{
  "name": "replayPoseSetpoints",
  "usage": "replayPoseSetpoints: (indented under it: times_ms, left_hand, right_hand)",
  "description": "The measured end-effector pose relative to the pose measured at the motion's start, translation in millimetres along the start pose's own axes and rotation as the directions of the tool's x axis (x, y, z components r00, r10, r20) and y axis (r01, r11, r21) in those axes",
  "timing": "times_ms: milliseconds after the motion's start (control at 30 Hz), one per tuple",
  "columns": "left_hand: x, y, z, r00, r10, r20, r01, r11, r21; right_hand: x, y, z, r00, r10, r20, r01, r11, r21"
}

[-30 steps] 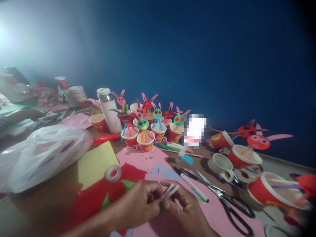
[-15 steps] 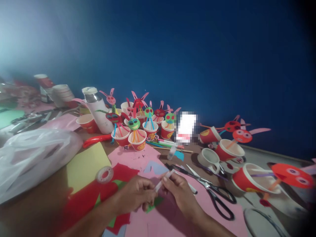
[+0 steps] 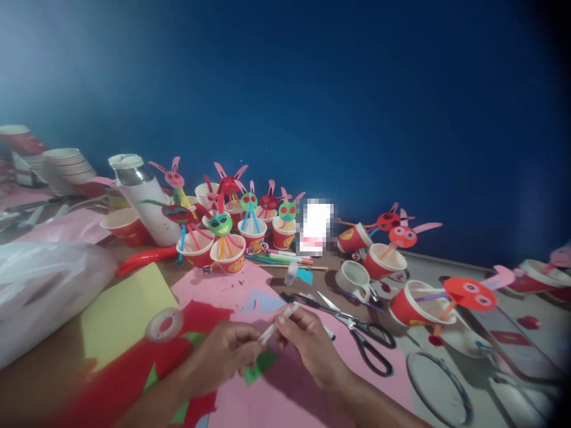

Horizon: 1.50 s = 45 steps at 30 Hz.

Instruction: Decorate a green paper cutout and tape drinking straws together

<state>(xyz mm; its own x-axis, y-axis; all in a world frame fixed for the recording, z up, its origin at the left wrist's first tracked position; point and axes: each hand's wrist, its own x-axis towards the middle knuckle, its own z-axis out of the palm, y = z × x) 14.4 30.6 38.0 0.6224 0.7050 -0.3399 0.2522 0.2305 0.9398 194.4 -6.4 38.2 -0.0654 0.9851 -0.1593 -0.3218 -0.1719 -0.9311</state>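
Both my hands work low in the middle over a pink paper sheet (image 3: 250, 404). My left hand (image 3: 223, 355) is closed in a pinch on the lower end of a white straw (image 3: 277, 321), with a green paper scrap (image 3: 260, 362) just under its fingers. My right hand (image 3: 307, 345) is closed on the same white straw higher up. A roll of clear tape (image 3: 163, 324) lies left of my hands. Black-handled scissors (image 3: 357, 333) and a pen lie just right of them.
Red paper cups with paper animal faces on straws (image 3: 220, 238) crowd the back. More such cups (image 3: 419, 303) lie to the right. A white bottle (image 3: 143, 199), a plastic bag (image 3: 40, 291), yellow paper (image 3: 120, 312), red paper (image 3: 107, 386) and stacked cups (image 3: 66, 169) are left.
The camera has swung right, so everything slid left in view. My hands stayed together on the straw, now held more upright and further apart along it.
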Motion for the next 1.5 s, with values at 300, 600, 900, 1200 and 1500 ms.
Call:
replayPoseSetpoints:
  times_ms: [300, 600, 900, 1200, 1500]
  left_hand:
    - [0.8, 4.0, -0.3, 0.994, -0.105, 0.021, 0.105, 0.927, -0.36]
    - [-3.0, -3.6, -8.5, 0.946, -0.102, 0.306, 0.221, 0.897, -0.384]
    - [-6.5, 3.0, -4.5, 0.949, -0.152, 0.276, 0.243, 0.91, -0.335]
    - [-6.0, 2.6, -1.4, 0.941, -0.185, 0.283, 0.277, 0.902, -0.331]
    - [-5.9, 0.9, -1.2, 0.937, -0.191, 0.292, 0.284, 0.904, -0.319]
  right_hand:
    - [12.0, -17.9, -20.9, 0.999, -0.007, -0.043, 0.005, 0.999, -0.035]
    - [10.8, -17.5, -21.8, 1.0, -0.003, 0.002, 0.004, 0.995, -0.097]
    - [6.6, -12.7, -13.3, 0.994, 0.001, 0.108, 0.025, 0.97, -0.243]
    - [4.1, -3.0, -13.6, 0.988, -0.034, 0.148, 0.08, 0.945, -0.317]
    - [5.1, -2.0, -11.5, 0.991, -0.011, 0.137, 0.057, 0.939, -0.34]
